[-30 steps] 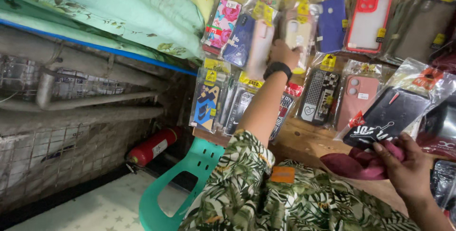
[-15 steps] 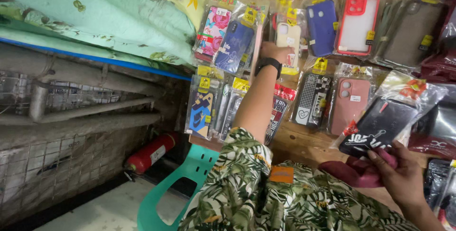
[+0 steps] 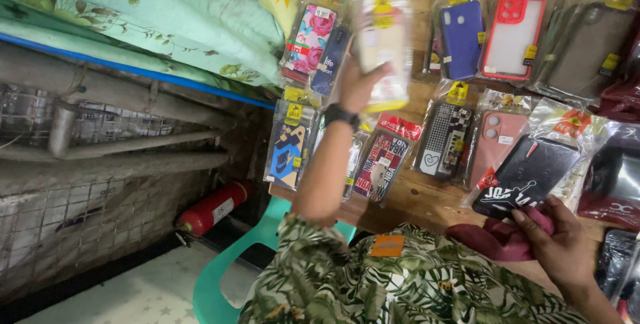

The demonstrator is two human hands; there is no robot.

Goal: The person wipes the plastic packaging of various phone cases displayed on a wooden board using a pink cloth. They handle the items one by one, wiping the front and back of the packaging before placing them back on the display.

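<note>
The left hand (image 3: 360, 84) is up high and closed around a pale case (image 3: 382, 47) in a clear bag. The bag has a yellow tag at the top. There is a black watch (image 3: 341, 116) on that wrist. The pale case sits above the wooden table (image 3: 427, 197), just right of a flower case (image 3: 310, 41) with pink roses.

The right hand (image 3: 567, 247) is low, near the front edge of the table. Its fingers pinch a black case (image 3: 530, 177) in a clear bag, along with a dark red cloth (image 3: 497, 237). The black case tilts up and to the right.

More cases lie flat on the table in their bags. A blue case (image 3: 462, 39) is at the back of the table, and a case with a red rim (image 3: 513, 36) is just right of it. A pink case (image 3: 497, 147) lies in the middle of the table, close to the black case. A checked case (image 3: 443, 139) is just left of the pink one.

Left of the table and down on the floor lies a red fire tank (image 3: 213, 209). A green chair (image 3: 227, 277) stands by the front of the table. Above the table's left side hangs a green flower cloth (image 3: 167, 17).

The person wears a shirt (image 3: 400, 284) with leaf prints.
</note>
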